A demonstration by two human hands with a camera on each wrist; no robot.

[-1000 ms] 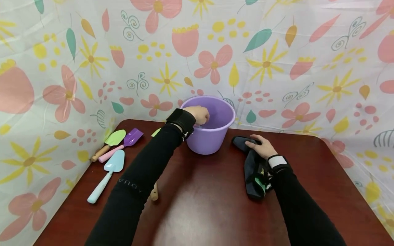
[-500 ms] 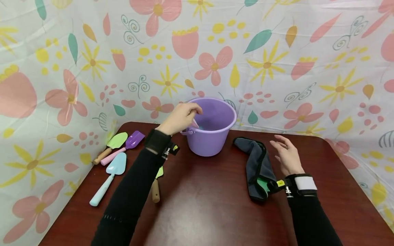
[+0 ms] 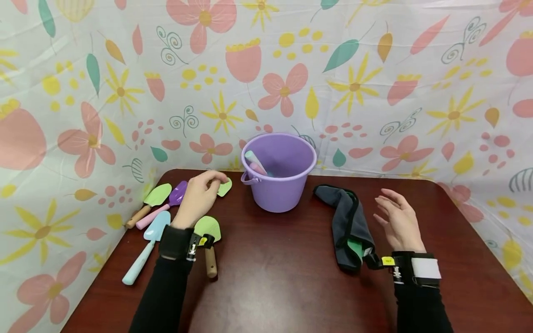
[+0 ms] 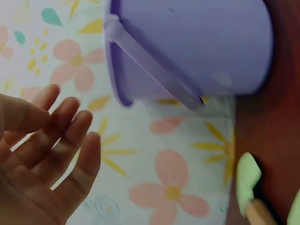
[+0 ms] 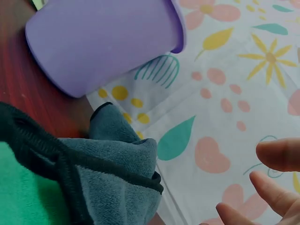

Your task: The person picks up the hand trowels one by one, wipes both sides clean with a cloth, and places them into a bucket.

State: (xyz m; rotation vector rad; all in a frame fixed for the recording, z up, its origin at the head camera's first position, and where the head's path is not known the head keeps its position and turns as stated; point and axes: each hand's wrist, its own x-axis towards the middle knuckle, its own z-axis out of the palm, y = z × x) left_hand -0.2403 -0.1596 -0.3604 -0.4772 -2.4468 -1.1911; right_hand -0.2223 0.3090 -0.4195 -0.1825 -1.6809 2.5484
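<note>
The table (image 3: 266, 286) is a dark red-brown slab with rounded corners, backed by a flower-print sheet (image 3: 374, 69).

The purple bucket (image 3: 280, 173) stands upright at the back centre. It looks like thin moulded plastic, so it is probably light and rigid. Its bail handle (image 4: 154, 70) lies down against the side wall, and pastel tool handles (image 3: 255, 163) lean inside.

The dark grey cloth (image 3: 347, 224) lies crumpled right of the bucket, with a green lining showing in its folds. It appears soft and limp; it should be gathered in a full grasp, since a pinched edge would let it trail.

The toy garden tools lie left of the bucket: a blue shovel (image 3: 146, 245), a purple scoop (image 3: 176, 194), a green spade (image 3: 155, 198), a green trowel with wooden handle (image 3: 209, 245) and a small green blade (image 3: 225, 187). They appear light, stiff and smooth. The handle is judged the best hold point; the thin blades offer poor purchase.

The left hand (image 3: 200, 199) hovers over this group, nearest the small green blade. Its fingers (image 4: 70, 140) are loosely extended and hold nothing.

The right hand (image 3: 397, 222) is raised just right of the cloth, apart from it, with fingers (image 5: 279, 154) spread and empty.
</note>
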